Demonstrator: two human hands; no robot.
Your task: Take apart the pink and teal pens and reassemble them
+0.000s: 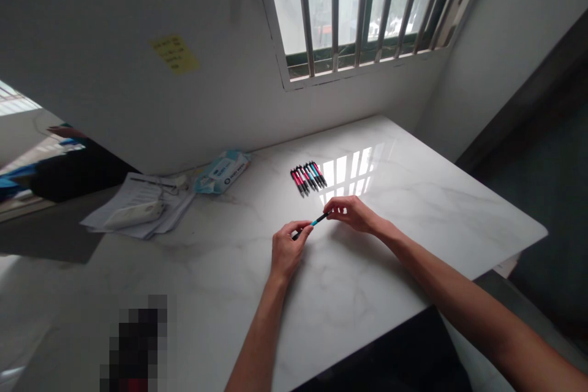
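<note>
A blue and black pen (315,222) is held slantwise between my two hands, above the marble-patterned table (220,294). My left hand (289,247) pinches its lower-left end between thumb and fingers. At the pen's upper-right end, my right hand (351,211) has its fingertips closed on it. Just beyond my hands, several pens (307,179) with red, blue and black barrels lie side by side in a row on the tabletop. The parts of the held pen under my fingers are hidden.
A blue and white wipes packet (223,173) lies near the wall. Left of it, papers (138,196) lie under a white device (135,214) with a cable. A barred window (362,12) and a yellow note (174,54) are on the wall. A pixelated dark patch covers the lower left.
</note>
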